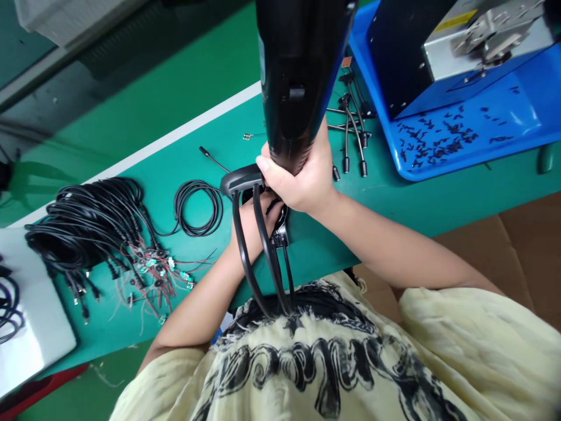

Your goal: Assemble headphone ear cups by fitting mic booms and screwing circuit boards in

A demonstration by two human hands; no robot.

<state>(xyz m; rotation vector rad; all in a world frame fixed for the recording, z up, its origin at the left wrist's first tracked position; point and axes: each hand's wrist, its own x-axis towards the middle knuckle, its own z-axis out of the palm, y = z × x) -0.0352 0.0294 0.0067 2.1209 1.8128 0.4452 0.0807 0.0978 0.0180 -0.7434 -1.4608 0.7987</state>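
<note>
A large black handheld tool [298,88] stands upright in the middle of the view, and my right hand [304,175] is wrapped round its lower part. Below and to the left, my left hand [263,219] is curled by a small dark and metallic piece [280,233]; a black curved part [241,179] with thick black cables hides some of its fingers. What the left fingers hold cannot be made out. A coiled black cable [198,208] lies on the green mat left of my hands.
On the left lie a big bundle of black cables [87,222] with thin red wires and a white foam tray [39,327]. Short cables [355,126] lie right of the tool, beside a blue tray [401,169] holding a machine and small black bits.
</note>
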